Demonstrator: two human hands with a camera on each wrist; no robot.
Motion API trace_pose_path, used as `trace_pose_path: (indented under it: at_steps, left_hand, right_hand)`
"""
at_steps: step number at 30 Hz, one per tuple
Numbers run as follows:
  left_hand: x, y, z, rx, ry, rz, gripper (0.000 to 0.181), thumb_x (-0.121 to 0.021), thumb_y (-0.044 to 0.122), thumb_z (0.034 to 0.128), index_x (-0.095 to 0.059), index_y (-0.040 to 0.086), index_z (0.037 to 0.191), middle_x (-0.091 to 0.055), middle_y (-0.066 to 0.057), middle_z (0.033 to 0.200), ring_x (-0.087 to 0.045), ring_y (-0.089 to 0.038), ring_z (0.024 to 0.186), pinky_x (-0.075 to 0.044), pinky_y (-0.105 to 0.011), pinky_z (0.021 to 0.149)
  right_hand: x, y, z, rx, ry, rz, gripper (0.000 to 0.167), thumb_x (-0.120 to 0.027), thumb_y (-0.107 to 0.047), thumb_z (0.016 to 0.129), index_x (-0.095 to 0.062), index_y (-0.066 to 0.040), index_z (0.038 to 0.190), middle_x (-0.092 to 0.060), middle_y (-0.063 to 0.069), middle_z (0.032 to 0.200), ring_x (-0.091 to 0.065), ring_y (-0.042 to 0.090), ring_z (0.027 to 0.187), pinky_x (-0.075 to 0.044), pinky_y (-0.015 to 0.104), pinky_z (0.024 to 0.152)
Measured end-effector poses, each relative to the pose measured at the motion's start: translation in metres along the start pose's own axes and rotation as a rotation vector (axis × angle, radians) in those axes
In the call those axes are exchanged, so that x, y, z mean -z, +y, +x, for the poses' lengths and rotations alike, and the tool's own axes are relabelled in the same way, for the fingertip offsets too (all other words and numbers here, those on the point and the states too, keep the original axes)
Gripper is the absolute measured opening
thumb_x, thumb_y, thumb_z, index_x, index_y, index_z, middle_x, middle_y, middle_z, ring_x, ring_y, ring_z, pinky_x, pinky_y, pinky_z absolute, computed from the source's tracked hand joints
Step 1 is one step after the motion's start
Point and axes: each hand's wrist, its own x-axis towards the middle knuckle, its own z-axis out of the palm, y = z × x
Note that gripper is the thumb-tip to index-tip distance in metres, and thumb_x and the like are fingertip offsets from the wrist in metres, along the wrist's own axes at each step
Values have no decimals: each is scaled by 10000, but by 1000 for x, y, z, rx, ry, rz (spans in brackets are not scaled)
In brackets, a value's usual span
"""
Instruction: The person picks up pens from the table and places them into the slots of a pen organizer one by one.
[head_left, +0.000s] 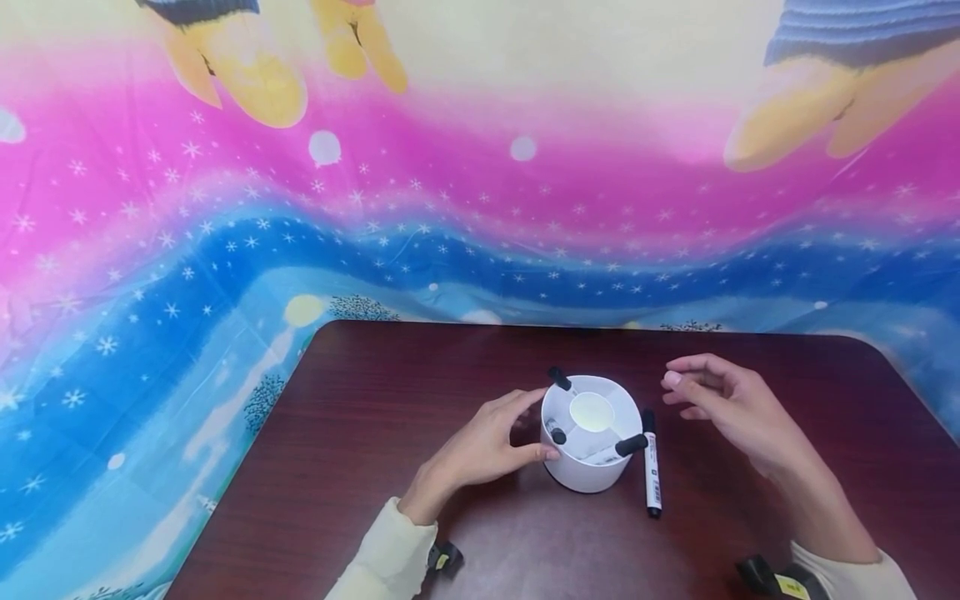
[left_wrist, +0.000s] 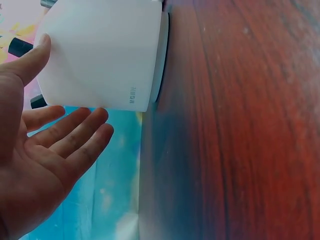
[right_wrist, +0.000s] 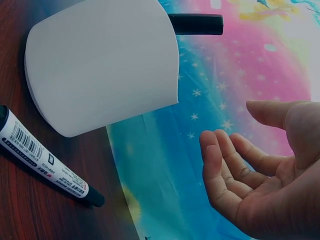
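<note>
A round white pen holder (head_left: 592, 475) stands on the table with three black-capped markers leaning in its compartments. At its left side, my left hand (head_left: 487, 437) spreads thumb and fingers beside the wall; the thumb (left_wrist: 42, 47) touches near the rim. Its other fingers look relaxed at the far side, and whether all of them touch cannot be told. A white marker (head_left: 652, 475) with black ends lies on the table just right of the holder. Further right, my right hand (head_left: 738, 408) hovers with loosely bent fingers, holding nothing; the right wrist view shows bare space before its fingertips.
The dark red-brown wooden table (head_left: 360, 417) has rounded far corners. Behind it hangs a pink and blue cloth (head_left: 450, 192) printed with snowflakes. Black wrist devices (head_left: 446, 560) show near both sleeves.
</note>
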Motion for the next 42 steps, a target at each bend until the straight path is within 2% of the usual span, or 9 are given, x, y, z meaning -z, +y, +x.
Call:
trace_pose_path:
  at_steps: [16, 26, 31, 35, 37, 42]
  left_hand:
    - [1, -1, -1, -12, 16, 27, 771, -832, 445, 946, -484, 278, 1614, -667, 11, 1411, -663, -88, 1241, -563, -317, 1085]
    - [2, -2, -2, -7, 16, 3, 764, -835, 435, 945, -485, 299, 1611, -664, 25, 1415, -653, -66, 1251, -556, -308, 1089]
    - [1, -1, -2, -35, 17, 4, 741, -828, 421, 953, -501, 269, 1600, -674, 4, 1388, -678, -141, 1253, -570, -344, 1085]
    - [-1, -1, 0, -55, 10, -1, 719, -822, 410, 961, -513, 253, 1591, -673, 8, 1371, -688, -205, 1264, -576, -385, 1088]
    - [-2, -1, 1, -56, 9, 3, 711, -818, 412, 964, -514, 258, 1588, -670, 18, 1368, -689, -208, 1266, -577, -383, 1088]
    - [-2, -2, 1, -46, 11, 1, 716, -818, 410, 964, -509, 261, 1593, -666, 26, 1373, -693, -210, 1270, -577, -374, 1089]
  right_hand:
    - [0, 2, 3, -28, -19, 37, 470, -642, -289, 1098, -566, 42, 1423, -744, -211, 1085, -761, 29, 997, -650, 259, 821]
    - [-1, 5, 6, -49, -40, 43, 484, -648, -278, 1095, -548, 46, 1441, -739, -190, 1080, -765, 47, 1007, -649, 255, 828]
    - [1, 12, 8, -84, -61, 68, 518, -642, -287, 1099, -528, 56, 1470, -743, -169, 1097, -756, 26, 1006, -648, 252, 839]
    - [0, 21, 6, -125, -78, 92, 549, -631, -312, 1103, -515, 68, 1483, -753, -162, 1108, -763, 58, 1020, -651, 274, 855]
    - [-3, 28, 5, -137, -90, 110, 550, -629, -295, 1106, -511, 84, 1486, -759, -132, 1129, -768, 81, 1020, -655, 294, 856]
    - [-14, 43, 1, -191, -111, 111, 583, -641, -287, 1099, -496, 103, 1508, -750, 158, 1291, -779, 114, 1017, -661, 322, 857]
